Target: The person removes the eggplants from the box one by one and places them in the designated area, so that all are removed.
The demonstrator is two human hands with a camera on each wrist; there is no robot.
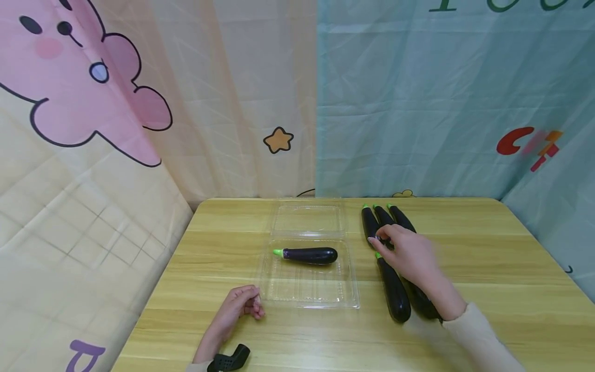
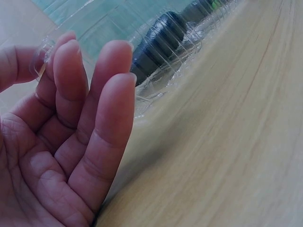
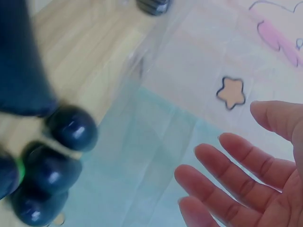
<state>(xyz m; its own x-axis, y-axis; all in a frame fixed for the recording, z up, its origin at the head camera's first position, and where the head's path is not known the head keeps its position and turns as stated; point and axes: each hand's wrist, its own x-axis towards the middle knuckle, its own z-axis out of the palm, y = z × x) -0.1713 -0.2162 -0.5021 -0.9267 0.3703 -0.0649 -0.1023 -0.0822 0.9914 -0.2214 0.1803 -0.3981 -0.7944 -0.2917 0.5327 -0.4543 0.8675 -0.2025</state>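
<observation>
A clear plastic clamshell container [image 1: 307,297] lies with its lid [image 1: 307,219] folded back. Inside the base is one dark eggplant [image 1: 310,256], its green stem end pointing left. My left hand [image 1: 237,306] is at the container's near left corner, its thumb and index finger pinching the clear rim [image 2: 40,59]. Over the eggplants on the right hovers my right hand [image 1: 411,256], fingers spread and holding nothing. Three eggplants [image 1: 369,222] lie side by side behind it, partly covered by the hand. Closer in lies another eggplant [image 1: 394,292], beside an eggplant [image 1: 424,304] partly hidden under the wrist.
Everything lies on a light wooden table [image 1: 502,320]. Behind its far edge hangs a printed curtain [image 1: 400,103]. A black wrist mount [image 1: 229,360] is strapped on the left wrist.
</observation>
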